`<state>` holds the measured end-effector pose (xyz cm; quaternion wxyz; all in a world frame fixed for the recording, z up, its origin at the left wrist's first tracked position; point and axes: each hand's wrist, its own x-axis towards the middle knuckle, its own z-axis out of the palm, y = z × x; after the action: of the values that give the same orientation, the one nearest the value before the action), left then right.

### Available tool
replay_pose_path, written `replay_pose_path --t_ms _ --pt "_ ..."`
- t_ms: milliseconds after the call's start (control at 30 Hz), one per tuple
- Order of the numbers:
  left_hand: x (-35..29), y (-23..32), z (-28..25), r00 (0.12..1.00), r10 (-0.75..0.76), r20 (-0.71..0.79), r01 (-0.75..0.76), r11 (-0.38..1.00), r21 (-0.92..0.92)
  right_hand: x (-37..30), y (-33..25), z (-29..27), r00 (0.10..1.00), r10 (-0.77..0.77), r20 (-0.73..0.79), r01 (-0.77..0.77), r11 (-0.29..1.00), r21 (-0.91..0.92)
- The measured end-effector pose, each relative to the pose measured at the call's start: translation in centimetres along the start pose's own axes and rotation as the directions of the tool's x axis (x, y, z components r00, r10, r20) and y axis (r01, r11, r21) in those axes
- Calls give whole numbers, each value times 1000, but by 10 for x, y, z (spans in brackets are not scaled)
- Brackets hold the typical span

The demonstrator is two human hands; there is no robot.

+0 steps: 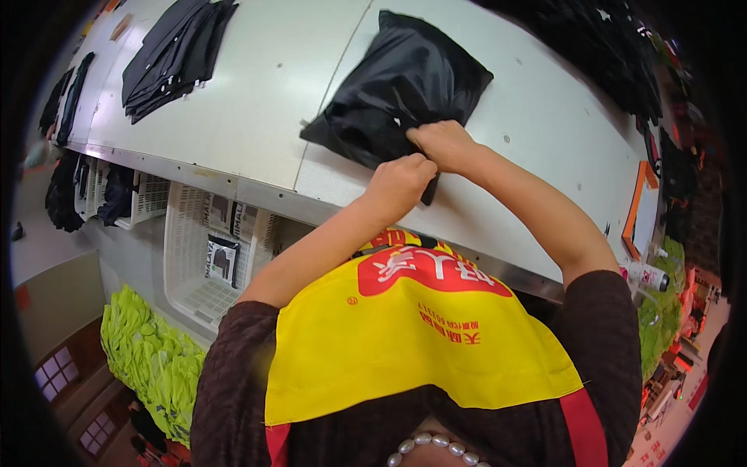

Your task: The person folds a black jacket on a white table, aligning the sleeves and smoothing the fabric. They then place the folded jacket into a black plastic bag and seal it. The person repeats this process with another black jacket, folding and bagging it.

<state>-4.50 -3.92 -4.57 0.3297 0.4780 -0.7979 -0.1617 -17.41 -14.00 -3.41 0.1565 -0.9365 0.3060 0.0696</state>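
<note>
On the white tabletop lies a roughly square, shiny black fabric piece (405,74); whether it is a garment or a bag cannot be made out. My left hand (401,187) is closed in a pinch at its near edge, fingers curled. Just beside it and slightly farther off, my right hand (445,145) also pinches the black cloth, knuckles up. The two hands nearly touch. A narrow dark end of the cloth hangs below them toward the table's front edge. A small white spot shows on the fabric close to my right fingers.
A stack of folded dark garments (175,54) lies at the far left, with more black clothing (583,47) at the far right. Below the table edge (257,193) stands a white plastic basket (183,257) holding packaged items. Bright yellow-green cloth (152,358) is heaped at lower left.
</note>
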Motion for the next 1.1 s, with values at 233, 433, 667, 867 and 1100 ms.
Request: replay_pose_path --t_ms 233,433,667,867,1100 --pt "-9 -3 -48 978 -98 183 36 949 314 -12 -3 -60 997 -80 -9 75 890 449" --pt "-18 -16 -26 987 156 44 -161 979 128 41 -47 -35 987 -80 -137 148 768 622" --pt "-11 10 -17 967 247 56 -251 966 69 58 -57 -11 977 -44 207 -21 952 306" --pt "-35 -15 -50 985 46 164 -86 966 245 30 -19 -17 955 -202 219 8 752 660" --pt "-27 -49 -61 976 196 100 -205 974 93 13 -51 5 1000 24 -19 -17 958 287"
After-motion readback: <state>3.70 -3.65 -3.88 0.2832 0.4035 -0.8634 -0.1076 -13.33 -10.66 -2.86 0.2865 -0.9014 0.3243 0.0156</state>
